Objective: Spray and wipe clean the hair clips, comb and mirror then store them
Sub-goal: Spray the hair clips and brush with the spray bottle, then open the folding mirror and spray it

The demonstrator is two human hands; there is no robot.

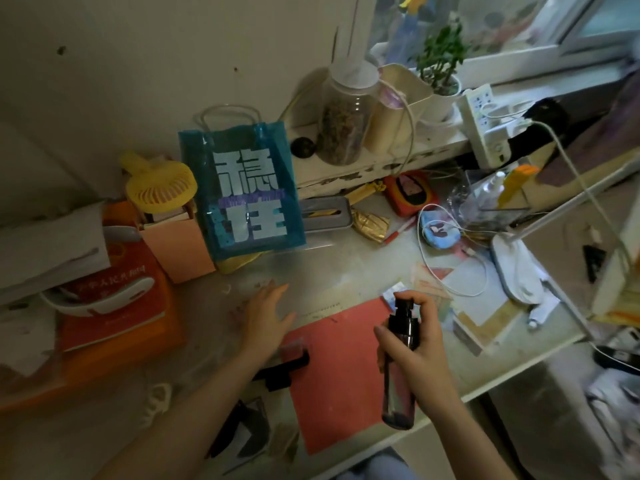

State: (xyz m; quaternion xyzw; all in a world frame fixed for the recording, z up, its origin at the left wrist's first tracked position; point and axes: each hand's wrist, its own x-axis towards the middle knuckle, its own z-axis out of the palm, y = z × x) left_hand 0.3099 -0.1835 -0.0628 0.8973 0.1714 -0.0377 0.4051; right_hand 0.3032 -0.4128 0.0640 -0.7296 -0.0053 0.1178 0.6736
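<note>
My right hand (pixel 420 344) grips a dark translucent spray bottle (pixel 400 368) upright over a red mat (pixel 341 368), index finger on the black pump head. My left hand (pixel 265 317) hovers flat with fingers spread over the bare desk left of the mat. Below its wrist lies a black clip-like object (pixel 282 370) at the mat's left edge. Another dark object (pixel 242 434), too blurred to name, lies near the desk's front edge. I cannot pick out a comb or mirror for sure.
A blue transparent bag (pixel 242 188) stands behind my left hand, beside a yellow fan (pixel 161 187) and a peach box (pixel 178 244). Red books (pixel 114 299) fill the left. A grey tin (pixel 323 213), white cables (pixel 446 271) and a lamp base (pixel 516 268) lie to the right.
</note>
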